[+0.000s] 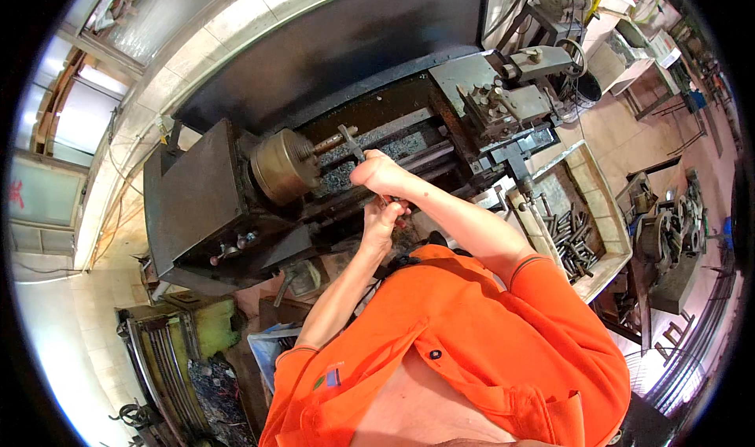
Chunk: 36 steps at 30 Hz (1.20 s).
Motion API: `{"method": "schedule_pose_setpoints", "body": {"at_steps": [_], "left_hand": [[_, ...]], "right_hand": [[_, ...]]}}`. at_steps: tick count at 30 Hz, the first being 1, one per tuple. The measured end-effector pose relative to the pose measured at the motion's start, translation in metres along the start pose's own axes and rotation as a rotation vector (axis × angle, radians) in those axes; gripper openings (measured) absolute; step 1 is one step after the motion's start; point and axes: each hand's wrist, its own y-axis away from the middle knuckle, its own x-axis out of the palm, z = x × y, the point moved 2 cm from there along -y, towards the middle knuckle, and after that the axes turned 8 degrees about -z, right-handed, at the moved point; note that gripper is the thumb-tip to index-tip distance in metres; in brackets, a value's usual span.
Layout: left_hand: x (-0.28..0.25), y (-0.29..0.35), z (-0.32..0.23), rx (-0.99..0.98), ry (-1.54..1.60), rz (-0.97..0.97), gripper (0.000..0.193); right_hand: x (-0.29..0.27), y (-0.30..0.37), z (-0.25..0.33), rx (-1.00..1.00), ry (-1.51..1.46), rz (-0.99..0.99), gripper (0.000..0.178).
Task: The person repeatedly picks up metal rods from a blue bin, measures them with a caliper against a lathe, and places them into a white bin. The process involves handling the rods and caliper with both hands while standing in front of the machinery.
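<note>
If the right hand (379,175) slips, the tool (351,142) it grips may bump the rod (329,142); I can't tell what the left hand (381,225) holds.

metal tool (351,142) partly hidden, grip of left hand (380,221) unclear

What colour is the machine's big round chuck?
The chuck is a dull brownish gold; it shows best in the head view.
</note>
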Motion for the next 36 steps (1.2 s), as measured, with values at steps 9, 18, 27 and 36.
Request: {"method": "schedule_pose_setpoints", "body": {"at_steps": [9, 18, 27, 36], "left_hand": [[-0.004, 0.009, -0.002, -0.04, 0.081, -0.04, 0.019], [0.014, -0.003, 0.002, 0.033, -0.161, 0.101, 0.034], [0.041, 0.009, -0.005, 0.256, -0.496, 0.36, 0.048], [0.077, 0.067, 0.023, 0.522, -1.375, 0.742, 0.09]], "right_hand": [[-0.001, 0.016, 0.014, -0.166, 0.081, 0.062, 0.025], [-0.021, 0.007, -0.015, -0.051, -0.131, -0.12, 0.032], [-0.06, 0.057, -0.064, -0.212, -0.747, -0.274, 0.015], [-0.07, 0.19, -0.152, 0.144, -1.227, -0.675, 0.029]]}}
